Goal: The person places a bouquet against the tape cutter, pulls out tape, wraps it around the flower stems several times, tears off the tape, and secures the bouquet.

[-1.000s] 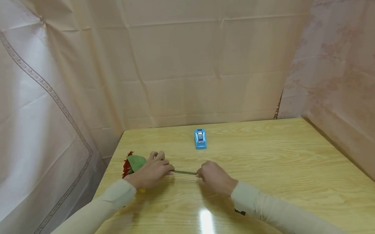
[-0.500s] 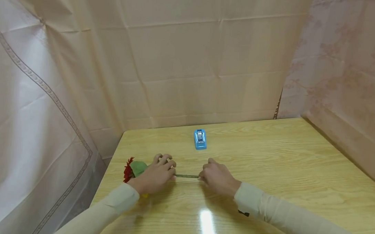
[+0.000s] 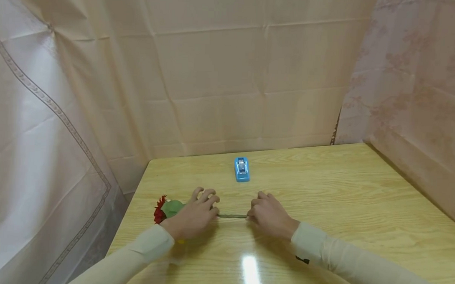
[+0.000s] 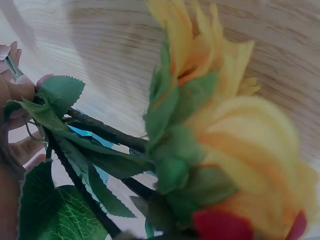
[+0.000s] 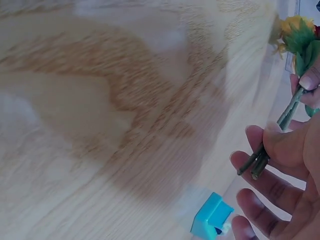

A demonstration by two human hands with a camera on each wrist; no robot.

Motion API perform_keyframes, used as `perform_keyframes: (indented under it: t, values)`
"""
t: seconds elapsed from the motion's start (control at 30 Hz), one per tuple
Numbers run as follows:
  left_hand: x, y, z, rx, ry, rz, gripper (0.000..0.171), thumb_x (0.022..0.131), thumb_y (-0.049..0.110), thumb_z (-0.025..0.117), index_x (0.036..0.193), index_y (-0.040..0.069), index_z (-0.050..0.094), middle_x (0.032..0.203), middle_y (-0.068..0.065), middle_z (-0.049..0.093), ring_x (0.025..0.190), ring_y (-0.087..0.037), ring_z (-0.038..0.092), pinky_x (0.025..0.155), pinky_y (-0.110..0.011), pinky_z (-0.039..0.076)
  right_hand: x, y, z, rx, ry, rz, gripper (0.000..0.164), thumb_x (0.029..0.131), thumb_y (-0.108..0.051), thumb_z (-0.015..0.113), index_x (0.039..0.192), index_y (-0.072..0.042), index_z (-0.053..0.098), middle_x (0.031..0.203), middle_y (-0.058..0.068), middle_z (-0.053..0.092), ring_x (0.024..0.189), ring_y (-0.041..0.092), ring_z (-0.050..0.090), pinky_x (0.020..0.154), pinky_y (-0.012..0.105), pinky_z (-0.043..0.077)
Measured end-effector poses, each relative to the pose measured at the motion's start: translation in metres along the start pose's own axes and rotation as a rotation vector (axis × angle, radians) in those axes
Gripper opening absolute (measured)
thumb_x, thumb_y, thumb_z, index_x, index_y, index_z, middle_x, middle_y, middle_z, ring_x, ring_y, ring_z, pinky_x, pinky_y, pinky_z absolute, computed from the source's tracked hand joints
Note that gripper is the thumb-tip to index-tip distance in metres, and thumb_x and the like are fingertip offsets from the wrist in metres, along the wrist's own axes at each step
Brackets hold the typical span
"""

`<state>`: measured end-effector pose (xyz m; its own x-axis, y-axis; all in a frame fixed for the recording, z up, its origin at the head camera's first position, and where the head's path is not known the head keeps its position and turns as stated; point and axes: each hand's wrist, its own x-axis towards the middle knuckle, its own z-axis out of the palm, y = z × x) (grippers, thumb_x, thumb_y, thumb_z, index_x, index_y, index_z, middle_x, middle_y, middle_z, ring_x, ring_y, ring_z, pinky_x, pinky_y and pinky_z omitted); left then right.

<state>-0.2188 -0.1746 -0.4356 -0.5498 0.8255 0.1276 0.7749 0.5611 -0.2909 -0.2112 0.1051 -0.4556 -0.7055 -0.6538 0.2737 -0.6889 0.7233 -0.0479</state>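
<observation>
My left hand grips a small bunch of flowers by the stems, just below the leaves. A red flower and a green leaf show left of that hand in the head view. Yellow flowers fill much of the left wrist view, with a bit of red at the bottom. Near the stems' cut ends, my right hand pinches them between thumb and index finger. The stems run roughly level between the hands, over the table.
A blue tape dispenser with a roll in it stands beyond the hands, towards the back edge of the wooden table. Pale cloth hangs behind the table and along both sides.
Both hands have shifted a little to the right and closer to me, carrying the flowers along. Each keeps its hold on the stems. The tape dispenser stays in place.
</observation>
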Motion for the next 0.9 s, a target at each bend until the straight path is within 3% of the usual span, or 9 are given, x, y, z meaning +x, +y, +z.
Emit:
perform_keyframes:
  t: [0.2, 0.6, 0.9]
  values:
    - [0.005, 0.007, -0.001, 0.03, -0.022, -0.017, 0.021, 0.106, 0.034, 0.058, 0.105, 0.021, 0.075, 0.136, -0.005, 0.058, 0.137, -0.031, 0.039, 0.112, -0.058, 0.028, -0.006, 0.008, 0.001, 0.005, 0.002, -0.011, 0.009, 0.092, -0.026, 0.078, 0.091, -0.019, 0.084, 0.078, -0.007, 0.064, 0.074, 0.014, 0.037, 0.069, 0.03, 0.032]
    - [0.033, 0.025, 0.001, 0.095, -0.023, 0.016, 0.027, 0.108, 0.035, 0.052, 0.106, 0.02, 0.075, 0.136, -0.006, 0.057, 0.137, -0.03, 0.04, 0.113, -0.056, 0.029, -0.031, 0.029, 0.001, 0.019, 0.036, 0.003, 0.006, 0.089, -0.025, 0.079, 0.087, -0.021, 0.083, 0.075, -0.01, 0.059, 0.074, 0.013, 0.035, 0.069, 0.031, 0.03]
    - [0.038, 0.03, -0.002, 0.094, -0.043, 0.014, 0.029, 0.109, 0.035, 0.049, 0.106, 0.021, 0.074, 0.136, -0.004, 0.056, 0.136, -0.028, 0.039, 0.113, -0.055, 0.029, -0.037, 0.031, -0.005, -0.001, 0.031, 0.003, 0.005, 0.089, -0.023, 0.08, 0.086, -0.021, 0.083, 0.074, -0.01, 0.06, 0.073, 0.014, 0.036, 0.068, 0.032, 0.032]
